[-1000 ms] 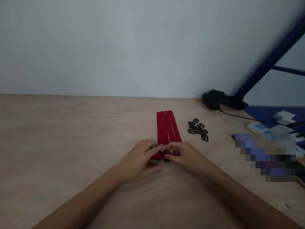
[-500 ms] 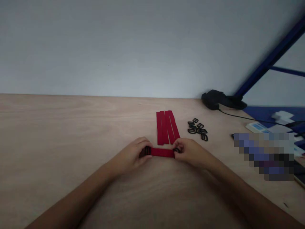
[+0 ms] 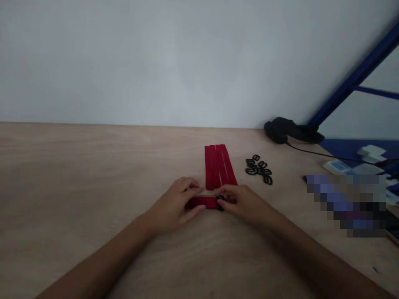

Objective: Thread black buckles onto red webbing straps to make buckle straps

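A short red webbing strap (image 3: 209, 202) lies level between my two hands, just above the wooden table. My left hand (image 3: 177, 203) curves round its left part, thumb along the near edge and fingers along the far edge. That end of the strap is hidden in the palm. At the other end, my right hand (image 3: 241, 201) pinches a black slide buckle (image 3: 220, 202) on the strap between thumb and fingers. Just beyond the hands, several flat red straps (image 3: 215, 168) lie side by side, their near ends close to my right fingertips.
Several loose black buckles (image 3: 259, 169) are heaped right of the straps. A black device with a cable (image 3: 289, 129) rests by the wall at the back right. Papers and a blurred-out patch (image 3: 349, 203) occupy the table's right side. A blue frame (image 3: 349, 83) slants behind.
My right hand has moved left with the buckle, so less strap shows between the hands. The black buckle seen in my left hand is now out of sight.
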`<state>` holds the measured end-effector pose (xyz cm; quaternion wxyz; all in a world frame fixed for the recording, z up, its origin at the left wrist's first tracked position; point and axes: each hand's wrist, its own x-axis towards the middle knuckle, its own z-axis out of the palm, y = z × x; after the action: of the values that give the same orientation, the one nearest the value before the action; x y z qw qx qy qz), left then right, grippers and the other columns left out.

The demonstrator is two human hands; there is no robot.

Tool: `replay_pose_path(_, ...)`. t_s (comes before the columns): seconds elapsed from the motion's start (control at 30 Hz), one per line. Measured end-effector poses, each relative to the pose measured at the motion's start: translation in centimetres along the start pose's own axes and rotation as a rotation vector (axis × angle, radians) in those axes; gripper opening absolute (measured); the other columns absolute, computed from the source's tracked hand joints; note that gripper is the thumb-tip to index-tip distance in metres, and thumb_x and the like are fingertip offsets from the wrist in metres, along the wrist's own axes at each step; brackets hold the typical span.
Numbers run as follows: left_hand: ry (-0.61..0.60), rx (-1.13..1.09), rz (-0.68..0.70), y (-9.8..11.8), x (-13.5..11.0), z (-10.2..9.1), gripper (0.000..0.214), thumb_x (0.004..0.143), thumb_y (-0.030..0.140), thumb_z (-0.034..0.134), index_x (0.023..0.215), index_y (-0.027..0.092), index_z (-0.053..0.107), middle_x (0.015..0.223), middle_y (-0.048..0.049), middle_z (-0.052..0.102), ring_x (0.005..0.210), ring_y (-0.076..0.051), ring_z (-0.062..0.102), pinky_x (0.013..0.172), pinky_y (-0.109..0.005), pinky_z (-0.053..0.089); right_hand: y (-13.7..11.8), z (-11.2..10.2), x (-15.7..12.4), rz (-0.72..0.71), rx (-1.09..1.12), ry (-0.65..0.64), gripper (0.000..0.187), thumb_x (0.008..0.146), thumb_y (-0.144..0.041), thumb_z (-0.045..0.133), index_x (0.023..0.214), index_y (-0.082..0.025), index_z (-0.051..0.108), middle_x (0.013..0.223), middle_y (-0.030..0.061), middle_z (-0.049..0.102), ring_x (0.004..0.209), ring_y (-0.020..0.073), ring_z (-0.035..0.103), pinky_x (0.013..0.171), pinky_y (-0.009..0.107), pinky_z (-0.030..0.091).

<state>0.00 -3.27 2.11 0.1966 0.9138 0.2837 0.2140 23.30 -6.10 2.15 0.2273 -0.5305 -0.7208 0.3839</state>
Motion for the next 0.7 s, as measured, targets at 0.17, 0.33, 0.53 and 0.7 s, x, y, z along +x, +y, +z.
replay_pose_path(0.17,-0.019,-0.053,0.061,-0.2,0.3,0.9,0.026,0.092,0.024,0.052,0.115,0.023,0.065,0.104,-0.0077,0.063,0.098,-0.021,0.055,0.091,-0.039,0.044,-0.4,0.5,0.1,-0.098,0.002,-0.045,0.035,0.076,-0.024,0.068,0.11,-0.018,0.065,0.083,0.0024,0.068,0.073,0.0173,0.062,0.064,0.027,0.046)
replay_pose_path(0.33,-0.011,-0.152,0.011,-0.1,0.2,0.7,0.024,0.094,0.02,0.048,0.109,0.021,0.067,0.098,-0.0065,0.066,0.092,-0.019,0.058,0.085,-0.032,0.047,-0.9,0.6,0.1,-0.243,-0.172,-0.072,0.035,0.072,-0.016,0.069,0.106,-0.022,0.07,0.096,0.0047,0.071,0.084,0.0209,0.063,0.076,0.03,0.046)
replay_pose_path(0.53,-0.066,-0.166,-0.004,0.5,0.1,0.6,0.04,0.085,0.03,0.063,0.123,0.021,0.057,0.11,-0.0081,0.064,0.102,-0.024,0.057,0.092,-0.039,0.046,-1.3,0.5,0.0,-0.251,-0.204,-0.081,0.047,0.075,-0.012,0.064,0.121,-0.024,0.064,0.088,0.0033,0.07,0.073,0.0176,0.062,0.067,0.027,0.045)
replay_pose_path(0.7,-0.041,-0.398,-0.098,0.3,0.2,0.9,0.032,0.087,0.018,0.057,0.118,0.021,0.059,0.114,-0.0065,0.066,0.1,-0.02,0.061,0.092,-0.037,0.047,-0.9,0.7,-0.1,-0.262,-0.258,-0.04,0.046,0.077,-0.02,0.068,0.122,-0.025,0.063,0.105,0.0075,0.069,0.092,0.0231,0.063,0.08,0.033,0.047)
